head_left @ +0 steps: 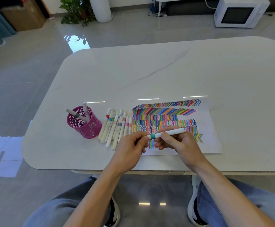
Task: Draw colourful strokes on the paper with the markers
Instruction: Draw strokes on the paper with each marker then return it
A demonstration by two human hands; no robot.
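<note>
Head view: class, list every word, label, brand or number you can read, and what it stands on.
No text is readable anywhere.
The held marker and the loose markers bear only coloured bands; the paper holds only strokes; the microwave and cardboard box show no legible print.

Both hands, left hand (pixel 130 149) and right hand (pixel 181 145), grip a teal-banded marker (pixel 166 133) over the striped paper (pixel 212 128); loose markers (pixel 115 126) and a pink holder (pixel 86 123) lie left of them.

The left hand (pixel 130 151) is covering the marker's (pixel 171 133) left end, so its tip is not showing. It and the right hand (pixel 181 145) are hiding some of the strokes low on the paper (pixel 212 128). The pink cup (pixel 91 126) is concealing the lower parts of two other markers (pixel 77 114), and the desk (pixel 149 71) is running off the right edge.
</note>
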